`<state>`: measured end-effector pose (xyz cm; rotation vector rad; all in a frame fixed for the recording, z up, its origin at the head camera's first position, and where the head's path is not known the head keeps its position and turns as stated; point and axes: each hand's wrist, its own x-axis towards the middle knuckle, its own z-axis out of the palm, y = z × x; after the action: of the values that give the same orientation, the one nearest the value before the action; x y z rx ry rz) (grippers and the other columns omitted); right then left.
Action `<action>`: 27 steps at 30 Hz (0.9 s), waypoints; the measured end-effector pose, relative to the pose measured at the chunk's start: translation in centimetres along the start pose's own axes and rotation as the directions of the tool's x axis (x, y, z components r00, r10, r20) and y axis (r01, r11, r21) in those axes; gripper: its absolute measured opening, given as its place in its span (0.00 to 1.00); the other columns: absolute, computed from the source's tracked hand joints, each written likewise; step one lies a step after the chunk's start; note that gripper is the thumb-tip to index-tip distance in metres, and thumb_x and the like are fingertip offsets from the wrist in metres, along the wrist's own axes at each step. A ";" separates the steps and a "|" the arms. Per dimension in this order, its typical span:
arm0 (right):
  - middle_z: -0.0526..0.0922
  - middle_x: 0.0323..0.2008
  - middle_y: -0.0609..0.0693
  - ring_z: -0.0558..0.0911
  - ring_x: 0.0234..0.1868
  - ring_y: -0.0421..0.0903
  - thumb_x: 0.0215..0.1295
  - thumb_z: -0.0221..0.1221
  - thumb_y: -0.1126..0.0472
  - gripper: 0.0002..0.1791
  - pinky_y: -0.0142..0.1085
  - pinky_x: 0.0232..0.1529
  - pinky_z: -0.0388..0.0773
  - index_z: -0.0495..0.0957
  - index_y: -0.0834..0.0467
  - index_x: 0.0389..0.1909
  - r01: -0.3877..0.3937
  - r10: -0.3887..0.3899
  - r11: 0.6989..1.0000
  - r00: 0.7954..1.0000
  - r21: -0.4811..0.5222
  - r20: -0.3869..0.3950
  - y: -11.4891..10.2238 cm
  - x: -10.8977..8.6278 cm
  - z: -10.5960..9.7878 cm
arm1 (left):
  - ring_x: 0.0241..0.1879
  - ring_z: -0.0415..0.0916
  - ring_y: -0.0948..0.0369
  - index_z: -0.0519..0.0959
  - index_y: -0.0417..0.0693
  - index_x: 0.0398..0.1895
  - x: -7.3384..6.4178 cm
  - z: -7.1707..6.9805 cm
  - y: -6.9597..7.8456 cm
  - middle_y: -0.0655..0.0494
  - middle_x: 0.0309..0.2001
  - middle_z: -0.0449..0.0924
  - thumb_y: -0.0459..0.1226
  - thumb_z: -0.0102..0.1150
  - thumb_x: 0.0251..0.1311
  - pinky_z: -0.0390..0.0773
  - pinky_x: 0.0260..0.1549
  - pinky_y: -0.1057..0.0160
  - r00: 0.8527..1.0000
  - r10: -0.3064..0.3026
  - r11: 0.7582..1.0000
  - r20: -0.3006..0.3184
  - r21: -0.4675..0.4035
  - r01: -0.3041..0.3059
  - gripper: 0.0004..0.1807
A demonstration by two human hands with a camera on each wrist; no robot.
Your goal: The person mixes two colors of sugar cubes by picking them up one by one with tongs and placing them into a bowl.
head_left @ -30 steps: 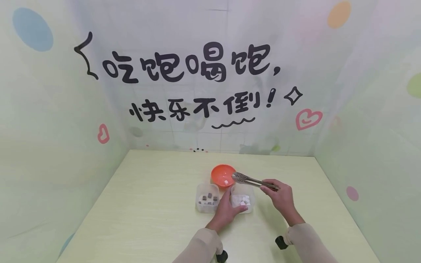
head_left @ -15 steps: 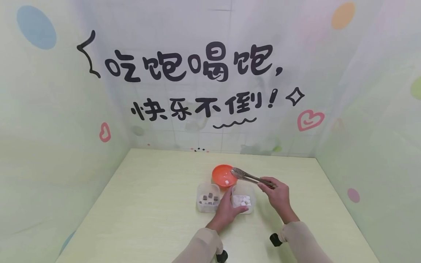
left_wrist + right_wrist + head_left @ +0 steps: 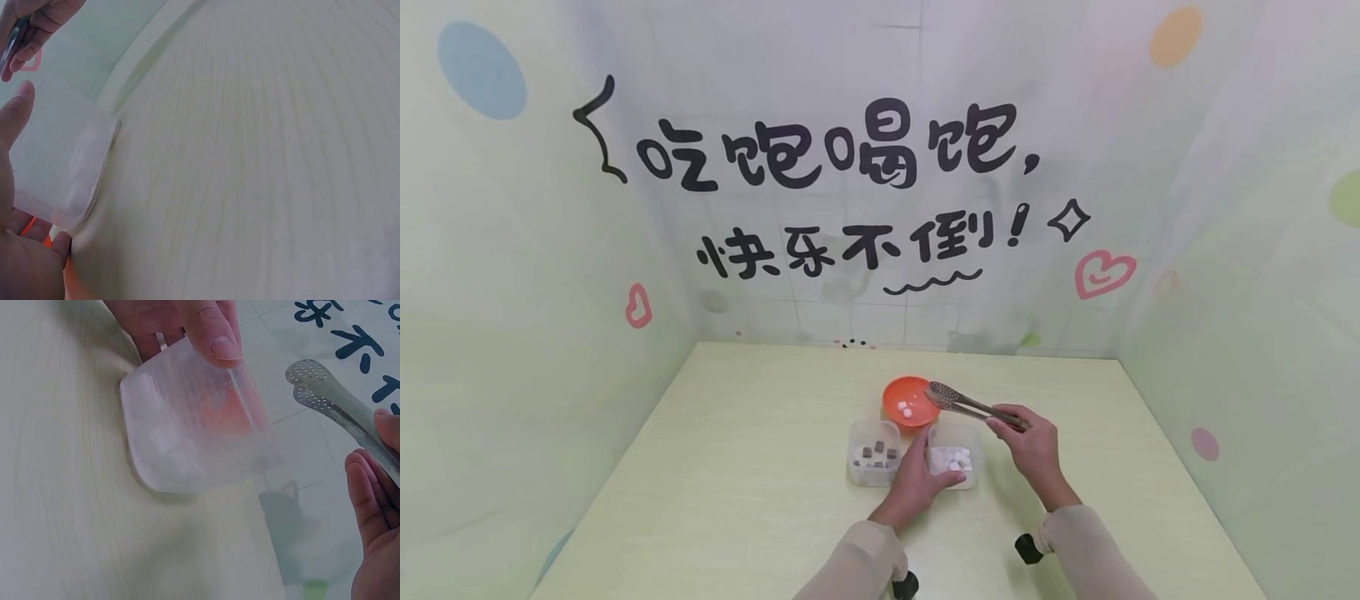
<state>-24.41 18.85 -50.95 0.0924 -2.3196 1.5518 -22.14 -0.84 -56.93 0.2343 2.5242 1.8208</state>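
Nearest, 2 beige sleeves (image 3: 857, 558) are seen, with a black device (image 3: 1028, 548) at each wrist. The right container (image 3: 953, 433), clear and upright on the table (image 3: 737, 467), is gripped by the left hand (image 3: 917, 479): the thumb is laid across its near side, and the fingers are set between the 2 containers. Whether the left container (image 3: 874, 477) is also touched cannot be told. White pieces (image 3: 956, 461) are held in the former, dark cubes (image 3: 878, 447) in the latter. The metal tongs (image 3: 977, 407) are pinched by the right hand (image 3: 1036, 446), and their perforated tips are poised, close together, over the right edge of the orange bowl (image 3: 902, 389). The bowl is placed just behind the containers; 2 small white lumps (image 3: 905, 410) are contained in it. Farthest, a pale wall (image 3: 850, 50) is printed with black lettering (image 3: 872, 250).
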 end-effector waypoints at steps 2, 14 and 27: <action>0.87 0.30 0.57 0.82 0.25 0.37 0.54 0.71 0.64 0.12 0.27 0.22 0.75 0.85 0.63 0.39 0.000 0.000 1.000 1.000 0.003 0.005 -0.1 -0.1 -0.2 | 0.67 0.60 0.53 0.56 0.48 0.75 0.0 0.0 0.0 0.52 0.71 0.61 0.42 0.77 0.46 0.59 0.67 0.48 1.000 -0.003 1.000 0.001 0.001 0.003 0.53; 0.86 0.30 0.56 0.82 0.25 0.40 0.56 0.70 0.62 0.13 0.29 0.24 0.77 0.84 0.63 0.41 -0.009 0.010 1.000 0.997 -0.006 0.082 -0.2 -0.5 -2.1 | 0.69 0.58 0.53 0.56 0.50 0.75 0.2 -0.1 -0.2 0.52 0.72 0.60 0.44 0.77 0.45 0.58 0.68 0.49 1.000 -0.010 1.000 0.003 0.010 0.010 0.54; 0.86 0.33 0.53 0.82 0.30 0.40 0.56 0.71 0.60 0.14 0.30 0.29 0.80 0.83 0.63 0.41 -0.006 0.027 0.994 0.980 -0.107 0.195 0.0 -1.6 -4.2 | 0.71 0.55 0.53 0.54 0.51 0.76 0.2 0.0 0.0 0.53 0.73 0.57 0.44 0.77 0.45 0.57 0.68 0.50 1.000 -0.013 1.000 0.003 0.007 0.013 0.56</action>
<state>-21.87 22.50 -50.05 0.2094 -2.5556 1.4838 -22.34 -0.83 -56.96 0.2196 2.5240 1.8066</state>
